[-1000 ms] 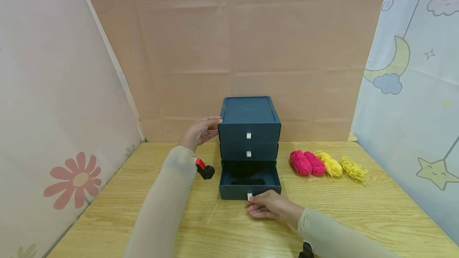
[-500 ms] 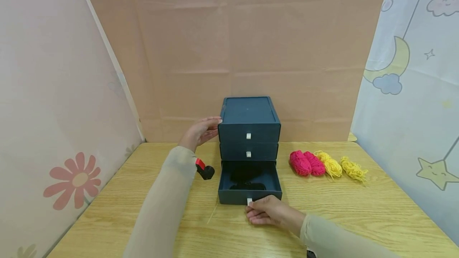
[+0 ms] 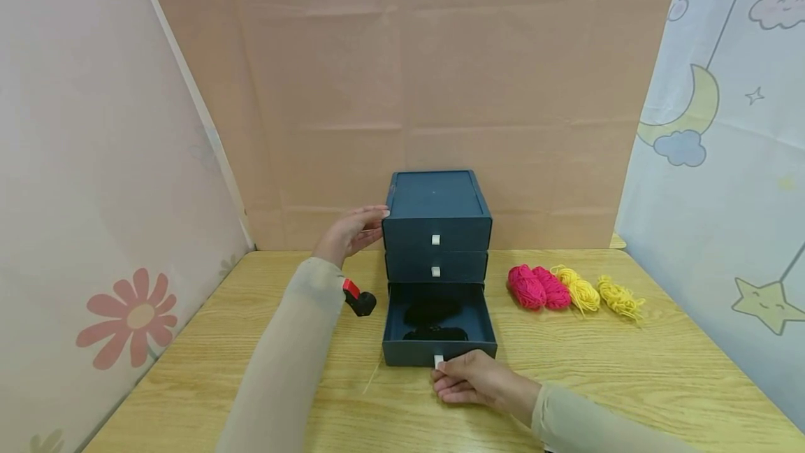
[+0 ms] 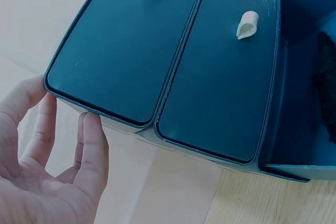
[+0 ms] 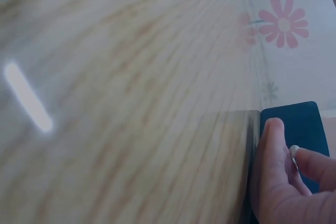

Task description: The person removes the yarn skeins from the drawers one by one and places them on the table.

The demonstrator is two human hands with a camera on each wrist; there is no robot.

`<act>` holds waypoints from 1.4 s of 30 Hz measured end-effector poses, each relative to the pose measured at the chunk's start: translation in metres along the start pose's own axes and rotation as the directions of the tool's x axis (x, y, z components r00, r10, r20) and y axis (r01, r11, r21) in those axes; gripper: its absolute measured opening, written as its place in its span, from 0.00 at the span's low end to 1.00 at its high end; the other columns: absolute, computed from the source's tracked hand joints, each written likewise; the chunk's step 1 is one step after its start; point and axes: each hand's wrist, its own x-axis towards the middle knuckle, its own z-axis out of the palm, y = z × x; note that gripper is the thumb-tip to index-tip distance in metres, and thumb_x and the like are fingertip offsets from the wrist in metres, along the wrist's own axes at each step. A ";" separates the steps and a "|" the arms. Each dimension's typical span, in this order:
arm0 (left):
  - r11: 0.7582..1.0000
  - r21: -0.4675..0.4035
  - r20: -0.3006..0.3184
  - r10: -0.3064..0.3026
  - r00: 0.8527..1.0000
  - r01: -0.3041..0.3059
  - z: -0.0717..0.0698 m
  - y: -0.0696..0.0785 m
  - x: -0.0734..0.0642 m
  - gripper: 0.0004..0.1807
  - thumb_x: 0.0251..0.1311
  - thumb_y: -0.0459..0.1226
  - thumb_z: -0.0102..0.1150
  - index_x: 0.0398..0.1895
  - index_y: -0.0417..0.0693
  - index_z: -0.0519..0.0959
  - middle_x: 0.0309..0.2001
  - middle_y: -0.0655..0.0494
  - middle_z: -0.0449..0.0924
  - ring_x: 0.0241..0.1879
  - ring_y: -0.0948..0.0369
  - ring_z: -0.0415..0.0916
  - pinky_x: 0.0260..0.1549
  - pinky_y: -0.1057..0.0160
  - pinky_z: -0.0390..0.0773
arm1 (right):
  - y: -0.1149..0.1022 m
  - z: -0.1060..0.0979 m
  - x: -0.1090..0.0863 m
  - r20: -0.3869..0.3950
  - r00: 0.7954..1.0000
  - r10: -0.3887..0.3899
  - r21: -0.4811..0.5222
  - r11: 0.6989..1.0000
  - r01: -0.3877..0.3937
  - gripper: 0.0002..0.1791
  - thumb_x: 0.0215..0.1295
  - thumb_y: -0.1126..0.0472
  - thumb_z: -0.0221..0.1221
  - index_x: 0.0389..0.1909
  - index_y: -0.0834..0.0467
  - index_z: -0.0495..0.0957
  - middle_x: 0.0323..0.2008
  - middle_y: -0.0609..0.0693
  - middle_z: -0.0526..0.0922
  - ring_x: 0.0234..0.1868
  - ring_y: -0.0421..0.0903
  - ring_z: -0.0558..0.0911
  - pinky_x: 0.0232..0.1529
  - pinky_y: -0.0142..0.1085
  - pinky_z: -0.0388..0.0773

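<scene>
A dark blue three-drawer unit stands on the table, its bottom drawer pulled out toward me. Inside that drawer lies black stuff that looks like yarn. My right hand pinches the white pull tab of the bottom drawer between thumb and fingers. At the unit's upper left edge, my left hand rests its fingertips against the side, fingers spread and loosely bent, as the left wrist view also shows. The top drawer and middle drawer are pushed in, each with a white tab.
To the right of the unit lie two pink yarn skeins and two yellow yarn skeins in a row. A brown paper backdrop rises behind the wooden table, with printed cloth at both sides.
The bottom drawer has slid farther out toward me, with my right hand moving along on its tab. More of the black contents show. My left hand has stayed put.
</scene>
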 end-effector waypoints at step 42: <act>1.000 0.013 -0.018 -0.004 1.000 0.004 0.001 0.000 0.000 0.21 0.62 0.41 0.63 0.59 0.52 0.78 0.48 0.51 0.76 0.42 0.59 0.77 0.60 0.61 0.74 | -0.035 -0.002 -0.026 0.140 0.989 -0.056 -0.188 0.979 0.082 0.18 0.73 0.60 0.50 0.50 0.72 0.76 0.33 0.49 0.84 0.31 0.38 0.83 0.37 0.30 0.84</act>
